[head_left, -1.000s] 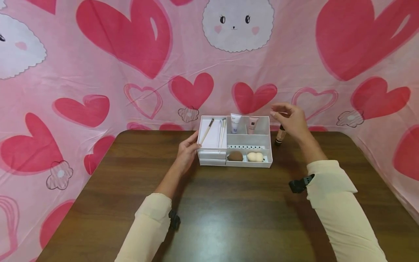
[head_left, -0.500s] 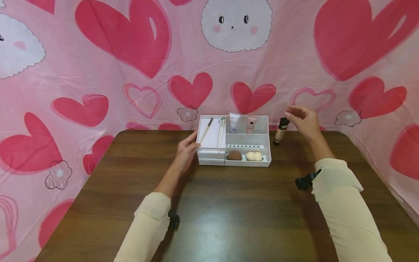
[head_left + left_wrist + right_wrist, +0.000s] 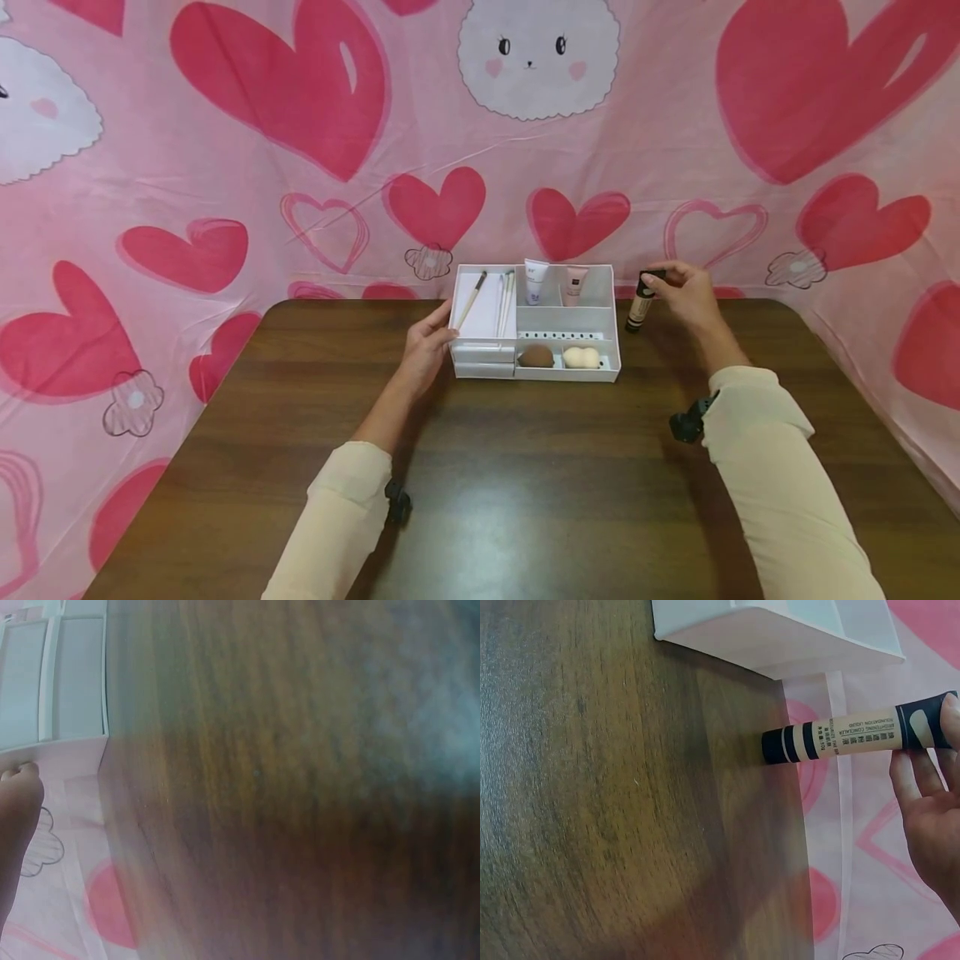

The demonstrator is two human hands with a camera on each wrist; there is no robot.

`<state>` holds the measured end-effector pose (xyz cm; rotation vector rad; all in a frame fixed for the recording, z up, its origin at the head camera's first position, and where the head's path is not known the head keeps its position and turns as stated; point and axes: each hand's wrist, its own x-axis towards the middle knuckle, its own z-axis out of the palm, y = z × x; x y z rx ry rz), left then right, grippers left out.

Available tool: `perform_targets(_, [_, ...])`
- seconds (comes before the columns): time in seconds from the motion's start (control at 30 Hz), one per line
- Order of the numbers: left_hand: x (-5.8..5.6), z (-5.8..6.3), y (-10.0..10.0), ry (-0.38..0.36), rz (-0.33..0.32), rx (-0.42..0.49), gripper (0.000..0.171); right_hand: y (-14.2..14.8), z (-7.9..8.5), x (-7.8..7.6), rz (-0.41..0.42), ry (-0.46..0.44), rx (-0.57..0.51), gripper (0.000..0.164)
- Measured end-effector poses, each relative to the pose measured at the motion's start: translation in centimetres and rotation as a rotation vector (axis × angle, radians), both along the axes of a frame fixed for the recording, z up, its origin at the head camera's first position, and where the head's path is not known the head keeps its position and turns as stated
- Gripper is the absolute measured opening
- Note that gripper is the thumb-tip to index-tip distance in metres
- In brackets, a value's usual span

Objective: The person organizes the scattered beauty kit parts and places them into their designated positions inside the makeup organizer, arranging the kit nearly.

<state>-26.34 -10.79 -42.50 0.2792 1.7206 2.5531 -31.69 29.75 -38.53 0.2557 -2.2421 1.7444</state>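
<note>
A white desktop organizer (image 3: 567, 377) stands near the table's back edge in the head view. My left hand (image 3: 426, 348) holds its left side, thumb at the rim; part of that hand is hidden. To the right of the organizer, a beige-and-black foundation tube (image 3: 639, 312) stands upright on its cap. My right hand (image 3: 688, 298) pinches its black top end between thumb and fingers. Lettering on the foundation tube (image 3: 855, 736) shows in the right wrist view. The left wrist view has a sliver of my left hand (image 3: 16, 810) against the organizer's side.
Makeup brushes (image 3: 506, 304) lie in the organizer's left tray. A white tube (image 3: 535, 282) and a pink tube (image 3: 574, 285) stand in back compartments. A brown sponge (image 3: 537, 357) and a cream sponge (image 3: 582, 358) sit in front. A heart-print cloth (image 3: 337, 125) hangs behind the wooden table (image 3: 480, 483).
My right hand moved right, away from the organizer and past the foundation tube, then came back left and down and took hold of its top. My left hand stayed at the organizer.
</note>
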Motion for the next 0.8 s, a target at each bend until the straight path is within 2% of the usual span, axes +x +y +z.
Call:
perform_targets(0.13, [0.0,0.1,0.0,-0.018,0.008,-0.012,0.065,0.0,-0.1,0.1,-0.040,-0.022,0.032,0.022])
perform_targets(0.33, [-0.2,0.0,0.0,-0.018,0.008,-0.009,0.064,-0.3,0.6,0.7,-0.064,-0.046,0.015,0.017])
perform_targets(0.5, [-0.2,-0.1,0.0,-0.015,0.009,0.000,0.065,-1.2,2.1,1.8,-0.028,-0.018,-0.170,0.016])
perform_targets(0.63, [0.0,-0.1,0.1,-0.001,0.014,0.006,0.067,-1.2,2.9,1.3,0.008,0.053,-0.306,0.023])
perform_targets(0.8, [0.1,-0.1,0.2,0.012,0.020,0.016,0.068,-1.6,4.9,1.5,0.043,0.133,-0.399,0.005])
